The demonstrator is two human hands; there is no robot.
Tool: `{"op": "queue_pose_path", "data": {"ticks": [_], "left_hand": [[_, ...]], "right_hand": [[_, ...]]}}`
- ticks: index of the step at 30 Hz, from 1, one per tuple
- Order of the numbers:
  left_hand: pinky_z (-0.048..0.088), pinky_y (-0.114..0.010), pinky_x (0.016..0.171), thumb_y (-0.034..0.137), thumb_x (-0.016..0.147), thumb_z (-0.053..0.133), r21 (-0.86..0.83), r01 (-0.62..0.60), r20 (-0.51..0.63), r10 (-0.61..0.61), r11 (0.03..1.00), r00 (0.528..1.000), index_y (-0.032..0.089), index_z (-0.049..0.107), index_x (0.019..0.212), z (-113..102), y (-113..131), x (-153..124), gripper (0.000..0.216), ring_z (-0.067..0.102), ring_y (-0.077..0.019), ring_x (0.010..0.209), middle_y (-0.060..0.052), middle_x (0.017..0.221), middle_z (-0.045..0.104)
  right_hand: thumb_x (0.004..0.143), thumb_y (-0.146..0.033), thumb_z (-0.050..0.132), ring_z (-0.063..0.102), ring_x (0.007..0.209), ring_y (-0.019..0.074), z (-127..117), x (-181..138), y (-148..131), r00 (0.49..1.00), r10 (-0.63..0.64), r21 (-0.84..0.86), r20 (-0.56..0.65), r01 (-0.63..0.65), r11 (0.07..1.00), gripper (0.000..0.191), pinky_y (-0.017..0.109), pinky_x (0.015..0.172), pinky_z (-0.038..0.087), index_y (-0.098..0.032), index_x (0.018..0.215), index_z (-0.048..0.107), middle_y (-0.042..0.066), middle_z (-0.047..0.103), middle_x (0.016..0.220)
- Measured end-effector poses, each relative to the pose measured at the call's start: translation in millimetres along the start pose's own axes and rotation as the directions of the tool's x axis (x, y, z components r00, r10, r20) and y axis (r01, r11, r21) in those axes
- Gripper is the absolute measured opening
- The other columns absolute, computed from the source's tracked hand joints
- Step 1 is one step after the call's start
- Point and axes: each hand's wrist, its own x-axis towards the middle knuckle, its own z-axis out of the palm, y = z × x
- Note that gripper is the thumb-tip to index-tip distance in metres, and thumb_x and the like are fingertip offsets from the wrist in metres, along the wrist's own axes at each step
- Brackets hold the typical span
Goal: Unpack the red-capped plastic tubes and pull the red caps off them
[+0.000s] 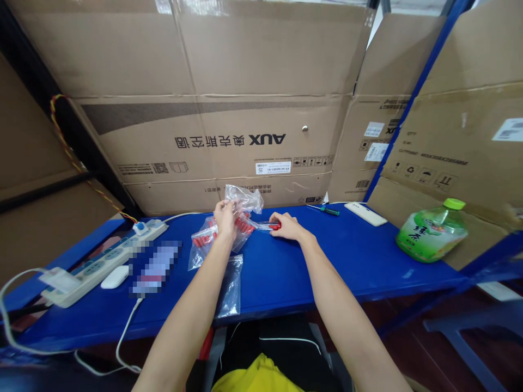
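My left hand is closed on a clear plastic bag lifted a little above the blue table. My right hand pinches a small red piece at the bag's mouth. More small red pieces lie inside another clear bag just left of my left hand. An empty clear bag lies flat under my left forearm.
A white power strip with cables, a small white device and a blurred-out item lie at the left. At the back are a green-handled screwdriver and a white flat device. A green bottle lies right. Cardboard boxes wall the back.
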Motion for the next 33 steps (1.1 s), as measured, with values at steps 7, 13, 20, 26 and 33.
{"op": "queue_pose_path", "data": {"ticks": [7, 13, 20, 26, 33], "left_hand": [[0.061, -0.030, 0.079, 0.025, 0.074, 0.075, 0.097, -0.030, 0.171, 0.013, 0.995, 0.985, 0.020, 0.052, 0.091, 4, -2, -8, 0.029, 0.075, -0.0185, 0.095, -0.007, 0.104, 0.076], [0.061, -0.032, 0.078, 0.030, 0.075, 0.078, 0.196, 0.046, 0.319, -0.108, 0.979, 0.942, 0.020, 0.052, 0.088, 7, -2, -18, 0.031, 0.076, -0.0189, 0.087, -0.009, 0.103, 0.076], [0.056, -0.025, 0.072, 0.040, 0.081, 0.077, 0.298, -0.200, 0.308, 0.104, 0.933, 0.946, 0.019, 0.070, 0.096, 7, 3, -16, 0.027, 0.069, -0.0158, 0.081, -0.005, 0.095, 0.072], [0.050, -0.022, 0.068, 0.040, 0.084, 0.073, 0.317, -0.278, 0.248, 0.204, 0.907, 0.947, 0.018, 0.070, 0.085, 4, 4, -14, 0.023, 0.061, -0.0145, 0.076, -0.002, 0.083, 0.067], [0.049, -0.025, 0.073, 0.033, 0.087, 0.065, 0.418, -0.256, 0.230, 0.171, 0.872, 0.958, 0.019, 0.069, 0.085, -1, -5, -6, 0.014, 0.059, -0.0159, 0.076, -0.001, 0.079, 0.064]], "right_hand": [[0.089, -0.062, 0.063, 0.063, 0.120, 0.0226, 6, 12, -8, 0.933, -0.004, 0.431, -0.359, 0.169, 0.886, 0.049, 0.037, 0.105, 0.043, -0.029, 0.125, 0.060, 0.005, 0.071, 0.125], [0.087, -0.059, 0.063, 0.072, 0.094, 0.0224, 21, 26, -14, 0.879, 0.114, 0.652, -0.463, 0.251, 0.716, 0.041, 0.033, 0.085, 0.054, -0.023, 0.106, 0.065, 0.005, 0.078, 0.099], [0.077, -0.057, 0.073, 0.072, 0.087, 0.0231, 22, 25, -16, 0.877, 0.144, 0.689, -0.459, 0.248, 0.681, 0.038, 0.033, 0.082, 0.055, -0.022, 0.090, 0.071, 0.004, 0.077, 0.089], [0.071, -0.063, 0.077, 0.070, 0.079, 0.0218, 19, 23, -25, 0.866, 0.275, 0.848, -0.418, 0.264, 0.459, 0.046, 0.031, 0.072, 0.054, -0.020, 0.087, 0.073, 0.004, 0.075, 0.083], [0.070, -0.064, 0.077, 0.070, 0.079, 0.0226, 16, 19, -27, 0.877, 0.262, 0.859, -0.403, 0.264, 0.438, 0.050, 0.033, 0.072, 0.056, -0.020, 0.093, 0.073, 0.006, 0.076, 0.086]]}}
